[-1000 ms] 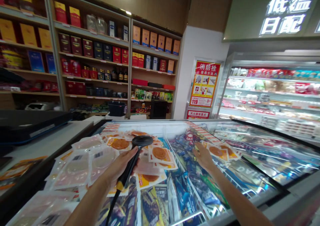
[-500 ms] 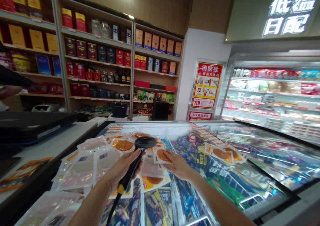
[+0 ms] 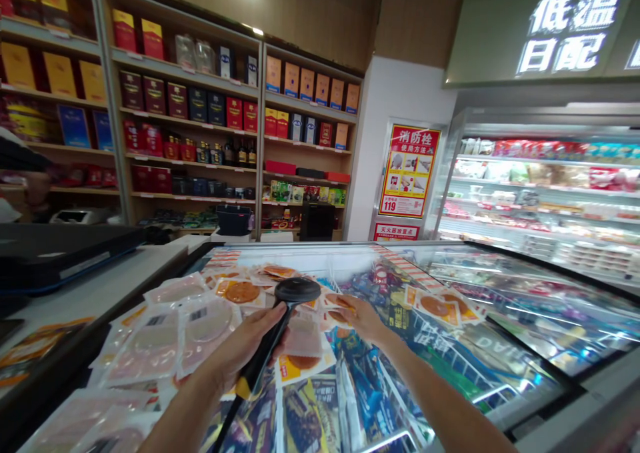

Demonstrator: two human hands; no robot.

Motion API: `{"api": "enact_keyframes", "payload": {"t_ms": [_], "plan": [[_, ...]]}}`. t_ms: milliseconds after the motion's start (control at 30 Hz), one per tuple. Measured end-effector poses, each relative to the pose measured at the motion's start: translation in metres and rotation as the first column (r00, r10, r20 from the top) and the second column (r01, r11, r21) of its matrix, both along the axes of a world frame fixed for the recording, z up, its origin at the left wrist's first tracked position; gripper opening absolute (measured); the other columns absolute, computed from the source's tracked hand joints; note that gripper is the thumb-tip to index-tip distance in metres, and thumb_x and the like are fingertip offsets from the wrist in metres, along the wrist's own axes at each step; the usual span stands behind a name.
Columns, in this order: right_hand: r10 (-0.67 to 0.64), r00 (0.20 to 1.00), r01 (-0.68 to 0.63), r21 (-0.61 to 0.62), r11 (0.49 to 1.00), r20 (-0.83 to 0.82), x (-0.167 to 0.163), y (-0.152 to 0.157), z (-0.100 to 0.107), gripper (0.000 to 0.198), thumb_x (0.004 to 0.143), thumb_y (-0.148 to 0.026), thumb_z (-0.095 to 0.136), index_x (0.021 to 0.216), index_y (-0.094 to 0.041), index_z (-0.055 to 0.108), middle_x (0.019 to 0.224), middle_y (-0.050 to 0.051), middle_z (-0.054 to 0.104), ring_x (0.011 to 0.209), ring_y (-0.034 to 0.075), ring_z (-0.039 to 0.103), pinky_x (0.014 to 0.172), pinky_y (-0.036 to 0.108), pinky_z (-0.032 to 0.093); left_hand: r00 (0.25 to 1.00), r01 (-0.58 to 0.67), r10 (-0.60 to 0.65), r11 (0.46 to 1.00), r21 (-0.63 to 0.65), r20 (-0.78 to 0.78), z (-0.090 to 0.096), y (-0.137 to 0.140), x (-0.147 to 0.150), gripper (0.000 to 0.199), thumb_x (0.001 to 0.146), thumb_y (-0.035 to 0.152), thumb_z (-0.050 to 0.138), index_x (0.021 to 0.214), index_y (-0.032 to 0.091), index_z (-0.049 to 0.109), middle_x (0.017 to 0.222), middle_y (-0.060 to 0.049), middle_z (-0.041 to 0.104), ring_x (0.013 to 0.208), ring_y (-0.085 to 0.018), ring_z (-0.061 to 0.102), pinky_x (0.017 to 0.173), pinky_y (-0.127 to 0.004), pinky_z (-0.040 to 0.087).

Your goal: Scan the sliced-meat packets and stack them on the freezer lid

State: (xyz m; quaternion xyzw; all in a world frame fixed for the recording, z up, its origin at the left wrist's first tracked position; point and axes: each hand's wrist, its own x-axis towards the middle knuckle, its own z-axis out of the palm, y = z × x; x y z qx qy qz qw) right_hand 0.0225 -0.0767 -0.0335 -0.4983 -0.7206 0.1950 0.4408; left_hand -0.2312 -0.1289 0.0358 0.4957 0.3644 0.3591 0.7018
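Observation:
My left hand (image 3: 250, 341) is wrapped round the handle of a black barcode scanner (image 3: 297, 290). The scanner's head points away from me, above the packets, and its cable hangs down toward me. At the right of the scanner, my right hand (image 3: 364, 319) pinches the edge of a small clear food packet (image 3: 332, 299) with a round orange-brown piece inside. Below the scanner head lies another packet (image 3: 304, 362) showing an orange disc and yellow print. Many similar flat packets (image 3: 157, 339) lie spread to the left, several with their barcode side up.
The packets lie on the glass top of a chest freezer (image 3: 415, 399) with bagged goods inside. Further right is a small group of packets (image 3: 445, 306). A counter (image 3: 135, 286) with a black device (image 3: 65, 253) runs along the left. Shelves of boxes (image 3: 187, 103) stand behind.
The view has turned slightly right. My right hand has shifted a little up and right relative to the packets, and the packet in it now looks tilted. My left hand still holds the scanner.

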Motion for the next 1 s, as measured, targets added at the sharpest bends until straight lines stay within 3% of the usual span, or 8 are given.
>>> {"api": "enact_keyframes", "payload": {"t_ms": [67, 133, 233, 400, 667, 1000], "plan": [[-0.025, 0.983, 0.022, -0.022, 1.0, -0.18, 0.009, 0.0, -0.001, 0.037, 0.072, -0.043, 0.044, 0.098, -0.021, 0.058, 0.096, 0.006, 0.063, 0.089, 0.022, 0.057, 0.08, 0.039, 0.043, 1.0, -0.004, 0.004, 1.0, 0.001, 0.017, 0.001, -0.002, 0.002, 0.041, 0.063, 0.053, 0.055, 0.081, 0.017, 0.053, 0.053, 0.003, 0.052, 0.039, -0.006, 0.043, 0.036, -0.016, 0.031], [-0.132, 0.906, 0.114, -0.07, 0.991, -0.402, 0.021, 0.001, -0.003, 0.037, 0.07, -0.042, 0.046, 0.096, -0.019, 0.057, 0.092, 0.007, 0.063, 0.088, 0.023, 0.057, 0.077, 0.041, 0.045, 0.999, -0.015, 0.015, 1.0, 0.01, 0.033, 0.001, -0.004, 0.003, 0.038, 0.065, 0.051, 0.054, 0.08, 0.016, 0.053, 0.053, 0.003, 0.051, 0.038, -0.006, 0.042, 0.035, -0.016, 0.03], [-0.253, 0.668, 0.188, -0.171, 0.967, -0.7, 0.038, 0.003, -0.006, 0.033, 0.065, -0.038, 0.049, 0.092, -0.019, 0.054, 0.084, 0.005, 0.064, 0.08, 0.022, 0.059, 0.069, 0.04, 0.048, 0.999, 0.022, -0.022, 1.0, 0.004, 0.047, -0.001, -0.005, 0.006, 0.039, 0.066, 0.051, 0.052, 0.084, 0.016, 0.052, 0.053, 0.003, 0.051, 0.038, -0.006, 0.043, 0.035, -0.016, 0.03], [-0.232, 0.394, 0.123, -0.199, 0.972, -0.889, 0.051, 0.002, -0.01, 0.021, 0.061, -0.027, 0.052, 0.081, -0.021, 0.052, 0.075, 0.001, 0.064, 0.072, 0.019, 0.06, 0.067, 0.039, 0.049, 0.994, 0.09, -0.087, 0.995, -0.034, 0.071, -0.003, -0.008, 0.015, 0.04, 0.066, 0.05, 0.053, 0.086, 0.015, 0.052, 0.054, 0.002, 0.052, 0.038, -0.007, 0.044, 0.037, -0.018, 0.031], [-0.223, 0.265, 0.046, -0.219, 0.975, -0.938, 0.048, 0.001, -0.011, 0.022, 0.062, -0.021, 0.054, 0.084, -0.021, 0.053, 0.07, -0.002, 0.065, 0.067, 0.017, 0.06, 0.063, 0.035, 0.05, 0.993, 0.084, -0.08, 0.995, -0.052, 0.088, 0.001, -0.017, 0.02, 0.04, 0.066, 0.049, 0.054, 0.088, 0.015, 0.055, 0.056, 0.001, 0.052, 0.04, -0.006, 0.045, 0.038, -0.017, 0.032], [-0.208, 0.235, 0.041, -0.204, 0.978, -0.95, 0.047, -0.001, -0.009, 0.02, 0.06, -0.017, 0.055, 0.08, -0.02, 0.054, 0.068, -0.002, 0.065, 0.064, 0.016, 0.06, 0.059, 0.033, 0.051, 0.988, 0.115, -0.113, 0.993, -0.016, 0.106, 0.007, -0.026, 0.023, 0.037, 0.066, 0.046, 0.055, 0.084, 0.014, 0.055, 0.054, 0.002, 0.051, 0.041, -0.006, 0.044, 0.037, -0.016, 0.03]]}}
